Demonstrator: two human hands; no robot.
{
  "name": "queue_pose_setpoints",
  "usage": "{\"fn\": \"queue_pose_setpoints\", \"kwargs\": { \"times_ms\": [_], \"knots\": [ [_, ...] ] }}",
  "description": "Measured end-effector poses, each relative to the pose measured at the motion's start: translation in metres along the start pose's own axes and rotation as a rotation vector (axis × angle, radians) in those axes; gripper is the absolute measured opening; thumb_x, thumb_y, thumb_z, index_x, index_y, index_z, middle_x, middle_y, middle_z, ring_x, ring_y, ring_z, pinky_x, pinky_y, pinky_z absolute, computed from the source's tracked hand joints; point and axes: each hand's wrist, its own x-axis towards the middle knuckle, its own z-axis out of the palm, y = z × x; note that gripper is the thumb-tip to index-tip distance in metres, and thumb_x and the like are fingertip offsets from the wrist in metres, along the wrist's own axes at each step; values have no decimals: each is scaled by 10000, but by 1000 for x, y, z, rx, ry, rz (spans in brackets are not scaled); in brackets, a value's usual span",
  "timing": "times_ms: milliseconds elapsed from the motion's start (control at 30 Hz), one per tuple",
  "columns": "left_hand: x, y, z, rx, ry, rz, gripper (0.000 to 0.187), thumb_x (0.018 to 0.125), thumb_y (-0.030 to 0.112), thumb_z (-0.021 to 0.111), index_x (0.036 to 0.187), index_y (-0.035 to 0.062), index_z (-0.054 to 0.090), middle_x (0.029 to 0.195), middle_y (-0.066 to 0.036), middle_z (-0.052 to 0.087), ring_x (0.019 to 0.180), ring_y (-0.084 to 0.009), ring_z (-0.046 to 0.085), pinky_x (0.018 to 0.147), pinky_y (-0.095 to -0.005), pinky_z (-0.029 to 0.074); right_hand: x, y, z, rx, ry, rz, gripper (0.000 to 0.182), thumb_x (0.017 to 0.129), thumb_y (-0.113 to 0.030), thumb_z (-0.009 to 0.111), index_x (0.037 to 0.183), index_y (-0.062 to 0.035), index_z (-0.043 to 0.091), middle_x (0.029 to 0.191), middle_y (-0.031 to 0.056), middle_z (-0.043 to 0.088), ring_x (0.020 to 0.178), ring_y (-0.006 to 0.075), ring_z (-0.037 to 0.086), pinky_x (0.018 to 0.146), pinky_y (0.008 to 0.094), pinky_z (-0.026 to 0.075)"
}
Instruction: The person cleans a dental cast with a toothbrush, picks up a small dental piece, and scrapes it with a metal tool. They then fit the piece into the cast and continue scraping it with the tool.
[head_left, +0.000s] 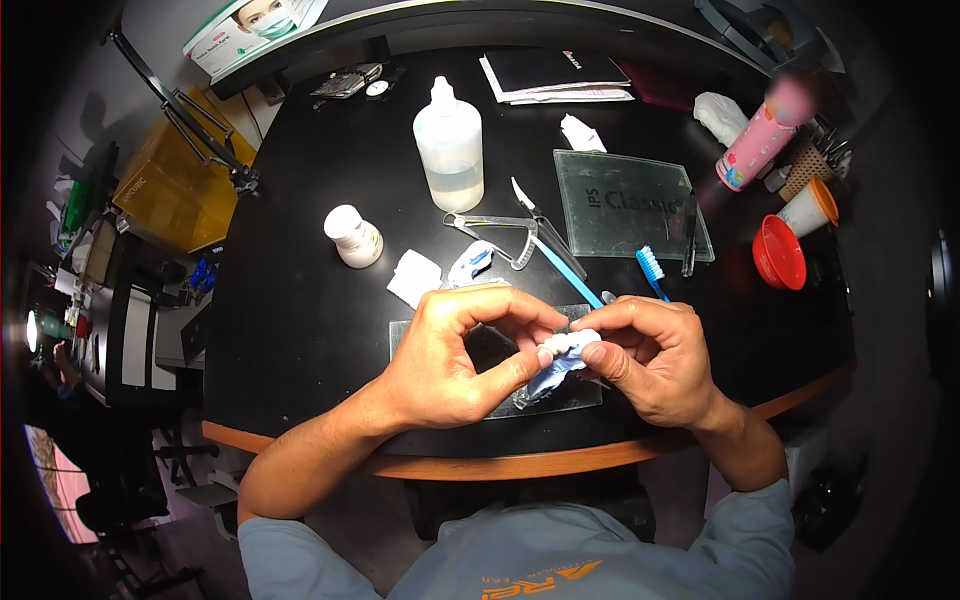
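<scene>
Left hand point(440, 368) and right hand point(656, 366) are pinching a small lumpy white-and-blue piece point(558, 370) above the black brown-edged bench point(300, 340), near centre, possibly risking a snap or drop if pressing unevenly.

On the bench point(285, 340), a glass plate point(570, 400) lies near the front edge, beneath the moulded piece point(562, 368) held between left hand point(455, 355) and right hand point(655, 362). Behind the plate, the caliper point(528, 240) lies before the squeeze bottle point(448, 150), with the capped bottle point(353, 238) to its left and the glass slab point(625, 215) to its right. The toothbrush point(651, 268) lies before the slab, the bowl point(778, 254) right of it.
</scene>
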Motion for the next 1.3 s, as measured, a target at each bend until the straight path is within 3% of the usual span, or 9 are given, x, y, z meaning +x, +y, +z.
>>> {"fn": "queue_pose_setpoints", "kwargs": {
  "times_ms": [467,767,1067,1300],
  "knots": [
    [1,-3,1,107,-3,59,287,886,20,829,1159,-40,764,1013,-138,780,905,-171,744,842,-302,586,0,0,-3,-27,-8,11,211,1003,-99,774,1143,58,753,983,102,728,841,108,743,723,226,614],
    [1,-1,5,90,59,9,381,849,81,894,1186,-31,756,1072,-142,781,981,-182,743,885,-328,580,2,-2,0,-10,12,-132,267,942,54,766,1203,59,714,1136,165,722,1070,200,746,884,300,674],
    [5,-6,3,251,104,239,366,770,93,938,1088,-5,786,1017,-148,789,949,-217,765,847,-322,591,5,0,-3,-55,-42,-250,260,893,113,764,1141,45,728,1189,205,733,1094,244,759,906,312,667],
    [4,-3,1,288,108,265,356,742,90,950,1051,3,796,987,-143,794,898,-221,773,806,-324,599,4,2,-3,-30,-36,-228,251,892,121,752,1132,52,731,1177,222,741,1081,252,765,894,312,664]
  ]
}}
